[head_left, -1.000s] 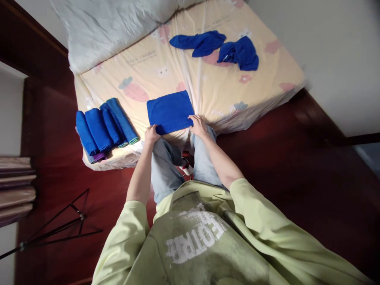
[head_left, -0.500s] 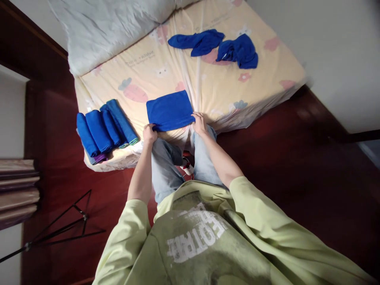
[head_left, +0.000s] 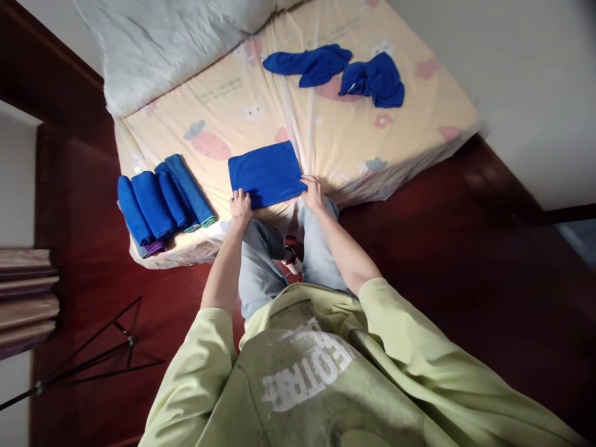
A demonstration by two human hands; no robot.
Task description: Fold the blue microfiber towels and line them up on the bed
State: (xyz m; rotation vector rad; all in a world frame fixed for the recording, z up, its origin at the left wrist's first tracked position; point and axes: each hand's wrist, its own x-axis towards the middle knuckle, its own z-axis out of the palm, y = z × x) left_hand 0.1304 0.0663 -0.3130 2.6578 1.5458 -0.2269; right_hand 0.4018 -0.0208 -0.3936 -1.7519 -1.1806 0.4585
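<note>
A blue towel (head_left: 266,169), folded into a flat rectangle, lies at the near edge of the bed in front of my knees. My left hand (head_left: 241,206) is at its near left corner, fingers curled over the edge and closed on the fabric. At the near right corner, my right hand (head_left: 313,192) pinches the towel between thumb and fingers. The towel's near edge between the hands lies almost straight.
Several rolled blue towels (head_left: 153,202) lie side by side at the bed's left corner, with a purple one (head_left: 156,248) beneath. Two crumpled blue cloths (head_left: 321,65) (head_left: 375,81) rest farther back. A white pillow (head_left: 181,46) and a black tripod (head_left: 128,338) stand left.
My left hand has shifted slightly right and farther onto the towel, inward from the corner. My right hand keeps its place at the right corner. The view has shifted slightly.
</note>
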